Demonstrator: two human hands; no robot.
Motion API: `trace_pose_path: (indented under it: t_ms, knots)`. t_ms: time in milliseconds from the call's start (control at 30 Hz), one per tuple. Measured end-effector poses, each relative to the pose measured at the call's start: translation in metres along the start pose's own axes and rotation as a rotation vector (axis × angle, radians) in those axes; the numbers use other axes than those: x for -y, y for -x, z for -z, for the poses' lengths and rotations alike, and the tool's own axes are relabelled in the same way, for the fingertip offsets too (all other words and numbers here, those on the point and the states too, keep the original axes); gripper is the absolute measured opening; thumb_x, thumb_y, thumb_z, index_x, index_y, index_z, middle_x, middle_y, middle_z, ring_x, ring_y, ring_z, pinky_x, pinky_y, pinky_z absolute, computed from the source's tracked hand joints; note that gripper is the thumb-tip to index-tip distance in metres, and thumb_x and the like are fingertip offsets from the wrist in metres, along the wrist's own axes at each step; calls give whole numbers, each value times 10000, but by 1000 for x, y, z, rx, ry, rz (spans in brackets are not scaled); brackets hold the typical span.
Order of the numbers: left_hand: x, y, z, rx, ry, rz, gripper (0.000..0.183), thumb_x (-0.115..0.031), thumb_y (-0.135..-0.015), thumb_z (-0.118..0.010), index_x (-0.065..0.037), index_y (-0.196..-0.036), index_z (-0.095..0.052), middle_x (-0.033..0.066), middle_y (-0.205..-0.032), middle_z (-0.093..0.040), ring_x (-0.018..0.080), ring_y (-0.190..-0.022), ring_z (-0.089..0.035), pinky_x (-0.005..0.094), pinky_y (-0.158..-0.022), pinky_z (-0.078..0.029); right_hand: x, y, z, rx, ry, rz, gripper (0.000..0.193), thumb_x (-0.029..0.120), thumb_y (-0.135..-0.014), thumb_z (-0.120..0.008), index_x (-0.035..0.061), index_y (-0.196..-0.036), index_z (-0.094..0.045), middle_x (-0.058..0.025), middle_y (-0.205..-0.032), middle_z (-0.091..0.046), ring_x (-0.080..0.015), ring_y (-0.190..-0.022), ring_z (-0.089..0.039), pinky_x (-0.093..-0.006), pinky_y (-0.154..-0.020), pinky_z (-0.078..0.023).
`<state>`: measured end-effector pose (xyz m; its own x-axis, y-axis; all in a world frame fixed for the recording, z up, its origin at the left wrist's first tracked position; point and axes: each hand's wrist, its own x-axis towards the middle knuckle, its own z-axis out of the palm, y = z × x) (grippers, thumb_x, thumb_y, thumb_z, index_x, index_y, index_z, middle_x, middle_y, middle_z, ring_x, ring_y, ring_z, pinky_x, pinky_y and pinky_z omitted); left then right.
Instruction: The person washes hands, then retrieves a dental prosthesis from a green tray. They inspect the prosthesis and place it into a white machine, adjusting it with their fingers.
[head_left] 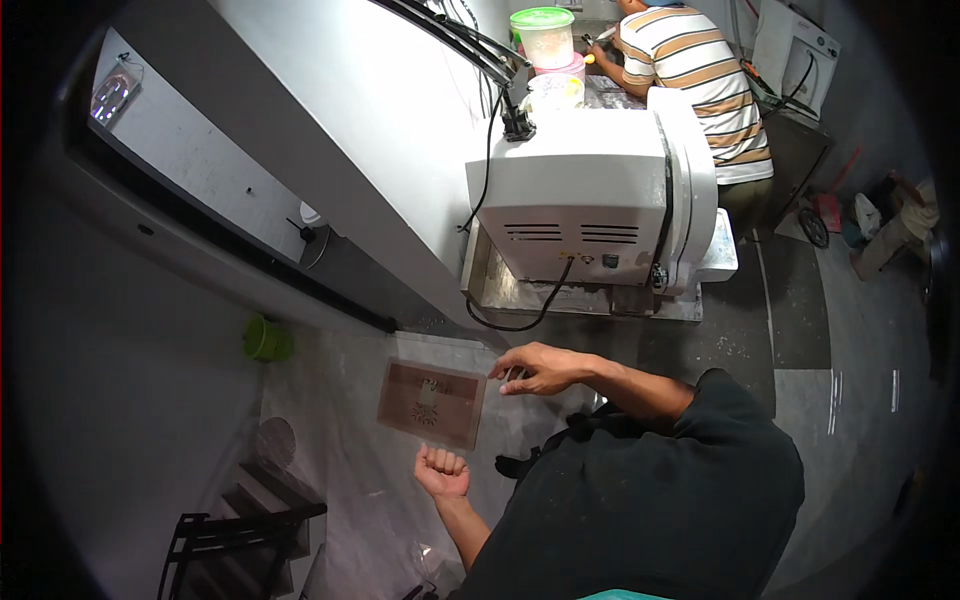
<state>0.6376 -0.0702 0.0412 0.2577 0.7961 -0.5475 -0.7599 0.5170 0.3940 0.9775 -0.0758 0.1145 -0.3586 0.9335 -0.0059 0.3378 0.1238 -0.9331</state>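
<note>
A brown rectangular tray (395, 395) with small dark pieces in its middle is in front of me, left of my body. My right hand (540, 368) is by the tray's upper right corner, fingers bent and thumb apart from them. Its fingertips come close to the rim; whether they touch it I cannot tell. Just below the tray's lower edge is my left hand (443, 472), with its fingers curled into the palm. Anything inside that closed hand is hidden.
A large white machine (580, 190) with vents and a black cable stands ahead. Behind it a person in a striped shirt (700, 80) bends over a bench beside stacked tubs (548, 45). A green bin (266, 338) and a black frame (235, 530) are at left.
</note>
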Motion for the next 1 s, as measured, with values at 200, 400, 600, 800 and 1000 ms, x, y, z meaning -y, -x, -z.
trace_pose_path:
  t_ms: [200, 400, 600, 800, 1000]
  knots:
    - [-23, -4, -13, 21, -41, 8, 529, -307, -1036, -511, -221, -593, -234, -68, -512, -162, 102, -439, -93, 294, -424, -122, 13, 8, 25, -187, -14, 46, 480, 357, -1001, -693, 5, -1325, -652, -218, -1288, -678, -335, -1194, -669, -426, -985, -560]
    - [-24, -15, -22, 60, -93, 36, 511, -293, -1036, -535, -212, -610, -264, -67, -522, -166, 98, -442, -97, 292, -427, -123, 13, 23, 25, -223, -40, -52, 512, 376, -989, -703, -1, -1330, -641, -203, -1290, -693, -347, -1219, -657, -443, -1028, -529]
    - [-25, -17, -13, 103, -106, 86, 518, -296, -1042, -536, -209, -609, -266, -66, -523, -169, 96, -445, -101, 295, -437, -128, 0, 20, 4, -195, -24, -58, 526, 384, -990, -701, -9, -1334, -637, -207, -1319, -681, -361, -1243, -644, -453, -1032, -534]
    - [-27, -17, -4, 75, -107, 93, 523, -298, -1037, -534, -213, -601, -258, -68, -517, -166, 98, -445, -96, 296, -435, -119, 8, 17, -1, -155, 16, -94, 515, 373, -997, -689, -5, -1343, -631, -216, -1323, -665, -351, -1225, -654, -451, -1014, -551]
    - [-23, -13, 5, 4, -101, 78, 525, -304, -1025, -537, -219, -594, -251, -68, -510, -166, 101, -441, -89, 301, -433, -112, 0, 15, -2, -134, 49, -80, 505, 360, -1001, -686, -16, -1333, -632, -220, -1313, -664, -341, -1182, -673, -438, -989, -566]
